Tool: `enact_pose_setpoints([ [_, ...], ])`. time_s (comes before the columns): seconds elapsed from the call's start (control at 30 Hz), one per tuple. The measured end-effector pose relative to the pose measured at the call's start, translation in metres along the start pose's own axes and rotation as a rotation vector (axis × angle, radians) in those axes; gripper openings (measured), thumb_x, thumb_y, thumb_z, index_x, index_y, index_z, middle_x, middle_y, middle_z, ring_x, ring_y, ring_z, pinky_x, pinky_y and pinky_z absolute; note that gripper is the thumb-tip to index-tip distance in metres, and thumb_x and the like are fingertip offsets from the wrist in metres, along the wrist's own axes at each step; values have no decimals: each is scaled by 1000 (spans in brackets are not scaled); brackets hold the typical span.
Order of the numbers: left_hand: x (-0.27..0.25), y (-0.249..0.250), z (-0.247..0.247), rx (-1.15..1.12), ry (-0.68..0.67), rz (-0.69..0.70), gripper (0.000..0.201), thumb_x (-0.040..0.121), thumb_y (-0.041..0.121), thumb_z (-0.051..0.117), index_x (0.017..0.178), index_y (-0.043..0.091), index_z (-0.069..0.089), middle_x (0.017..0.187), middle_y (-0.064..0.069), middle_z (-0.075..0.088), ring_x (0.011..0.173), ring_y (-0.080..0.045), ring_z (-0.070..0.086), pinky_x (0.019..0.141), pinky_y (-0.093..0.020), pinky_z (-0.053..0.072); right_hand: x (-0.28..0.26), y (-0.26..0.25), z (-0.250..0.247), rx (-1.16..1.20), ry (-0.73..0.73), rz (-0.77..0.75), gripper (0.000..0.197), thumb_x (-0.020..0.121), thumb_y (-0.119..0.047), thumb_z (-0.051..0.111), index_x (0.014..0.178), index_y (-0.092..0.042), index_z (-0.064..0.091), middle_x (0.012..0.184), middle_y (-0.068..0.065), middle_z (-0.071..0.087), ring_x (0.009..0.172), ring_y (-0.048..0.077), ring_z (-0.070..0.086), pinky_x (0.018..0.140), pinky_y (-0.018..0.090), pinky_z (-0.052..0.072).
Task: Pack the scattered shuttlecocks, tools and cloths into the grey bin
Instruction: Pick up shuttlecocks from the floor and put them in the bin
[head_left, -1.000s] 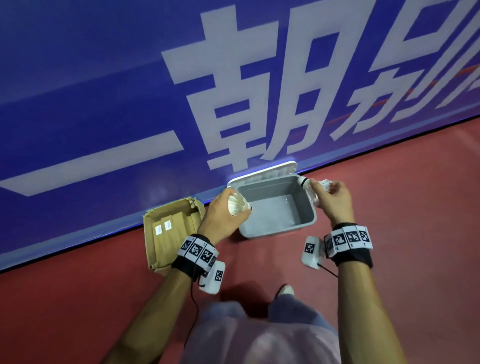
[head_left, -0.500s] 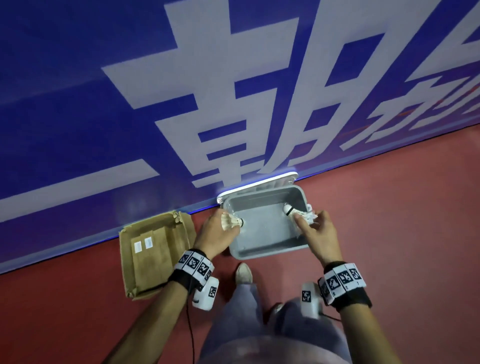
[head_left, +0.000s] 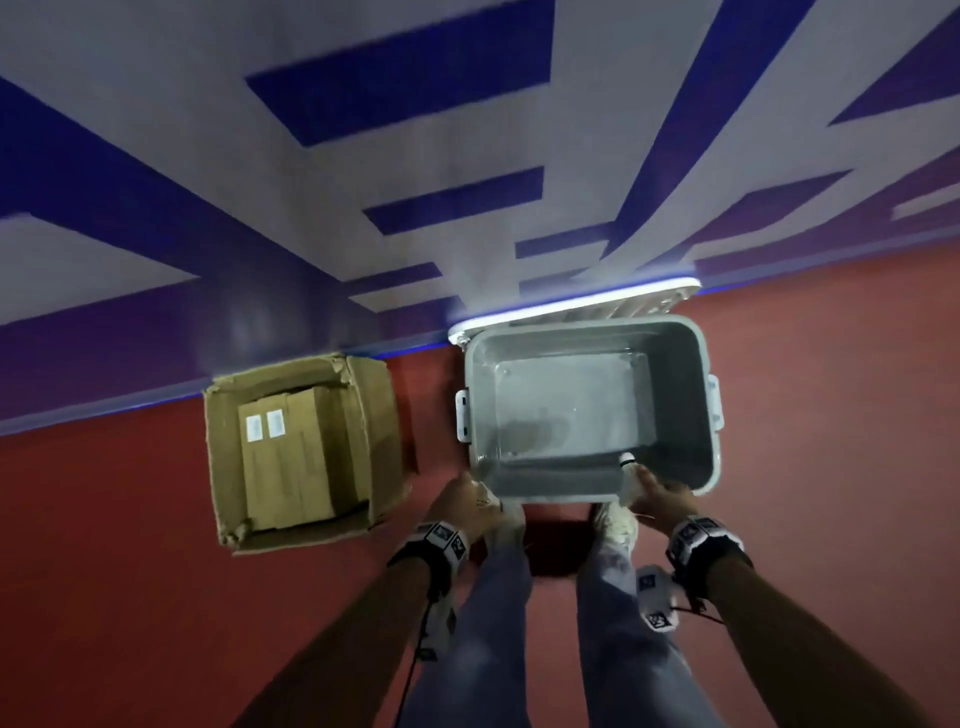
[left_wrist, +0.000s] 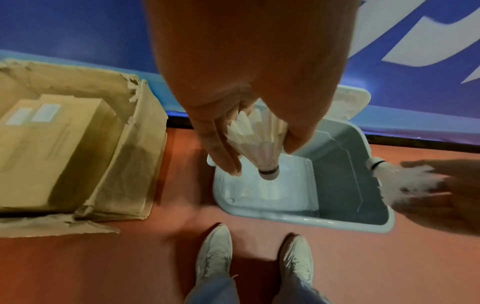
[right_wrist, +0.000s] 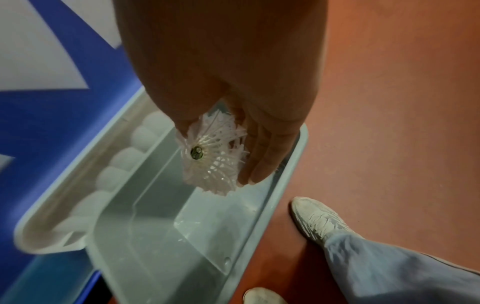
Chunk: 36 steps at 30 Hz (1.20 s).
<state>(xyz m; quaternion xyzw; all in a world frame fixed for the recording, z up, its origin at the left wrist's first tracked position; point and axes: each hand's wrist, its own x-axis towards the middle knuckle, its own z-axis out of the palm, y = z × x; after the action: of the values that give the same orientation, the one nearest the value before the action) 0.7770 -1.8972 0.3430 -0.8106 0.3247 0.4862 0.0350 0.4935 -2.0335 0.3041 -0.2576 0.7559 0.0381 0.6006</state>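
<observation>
The grey bin (head_left: 691, 364) stands open on the red floor against the blue wall, its lid (head_left: 644, 301) leaning back. Nothing lies inside it that I can see. My left hand (head_left: 470, 501) hovers at the bin's near left corner and holds a white feather shuttlecock (left_wrist: 259, 142) cork down above the bin (left_wrist: 350, 189). My right hand (head_left: 657, 499) is at the near right rim and grips a white plastic shuttlecock (head_left: 629, 470), whose skirt (right_wrist: 213, 156) faces the right wrist camera over the bin (right_wrist: 288, 176).
An open cardboard box (head_left: 298, 447) with smaller boxes inside sits left of the bin. My two feet in pale shoes (left_wrist: 215, 253) stand just in front of the bin. Red floor stretches to the right and left.
I have bent closer, so the bin looks bigger. Both hands dropped from over the bin's middle to its near rim, each still holding its shuttlecock.
</observation>
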Motion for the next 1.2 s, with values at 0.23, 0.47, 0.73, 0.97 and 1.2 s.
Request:
enact_pose_setpoints([
  [0.23,46,-6,49,179,28,-12,52,85,46,63,129,18,61,119,2,66,110,-23,64,93,-33,53,81,-31,-7,-286,8,-130,58,88,-61,67,93,-4,67,86,19,67,81,34,66,80,49,52],
  [0.47,89,66,50,25,117,12,59,84,46,71,127,10,51,115,-5,62,104,-26,64,87,-32,51,67,-59,-41,-573,29,-280,58,99,-46,61,142,-8,53,139,18,61,129,35,58,108,36,42],
  [0.73,19,140,-17,-155,76,3,86,88,40,72,158,13,31,159,-9,39,144,-28,43,115,-32,36,-38,-85,-66,-489,8,-415,58,99,-48,61,141,-10,51,134,17,64,121,33,62,98,33,45],
  [0.97,-129,212,-136,-258,109,313,47,94,36,71,137,17,60,128,0,68,108,-11,65,94,-20,50,-211,-154,-103,-393,-127,-731,45,94,-52,66,129,-23,60,113,1,70,105,15,67,96,29,50],
  [1.2,-301,260,-245,-267,460,780,24,93,30,72,115,20,68,114,8,69,103,-2,63,88,-21,51,-378,-200,-140,-207,93,-1055,53,86,-66,61,124,-29,63,110,-5,71,106,10,68,98,38,55],
])
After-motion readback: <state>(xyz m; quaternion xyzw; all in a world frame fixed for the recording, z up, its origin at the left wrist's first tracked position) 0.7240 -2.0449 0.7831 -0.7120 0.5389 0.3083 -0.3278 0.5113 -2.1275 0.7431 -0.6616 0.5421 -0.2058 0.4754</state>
